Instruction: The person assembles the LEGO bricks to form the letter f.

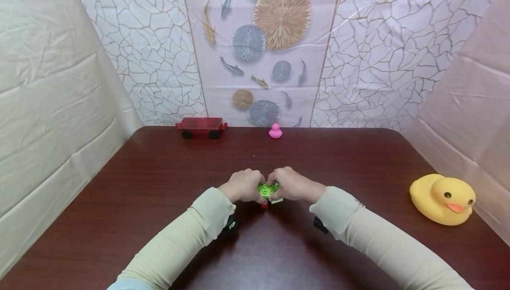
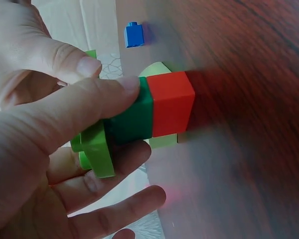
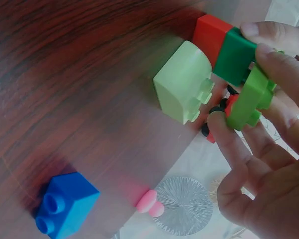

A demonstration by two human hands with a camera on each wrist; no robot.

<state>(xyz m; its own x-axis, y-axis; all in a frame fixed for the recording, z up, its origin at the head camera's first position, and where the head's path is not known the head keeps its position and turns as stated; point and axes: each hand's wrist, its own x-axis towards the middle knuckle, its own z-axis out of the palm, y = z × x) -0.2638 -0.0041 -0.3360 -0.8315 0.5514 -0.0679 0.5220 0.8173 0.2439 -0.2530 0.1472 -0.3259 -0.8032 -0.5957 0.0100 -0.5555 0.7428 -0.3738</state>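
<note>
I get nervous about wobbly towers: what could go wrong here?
The dark green block sits on a narrow red block, so uneven pushes from the left hand and right hand might topple them. The bright green piece above could seat crookedly. The pale green block is close enough to get knocked too.

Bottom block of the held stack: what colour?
The bottom block is red, clearest in the left wrist view.

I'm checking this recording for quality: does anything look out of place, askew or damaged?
One thing: the blue plastic block lies on its side, its studs pointing sideways, whereas the pale green curved plastic block stands with its studs up. I see no spill or damage.
</note>
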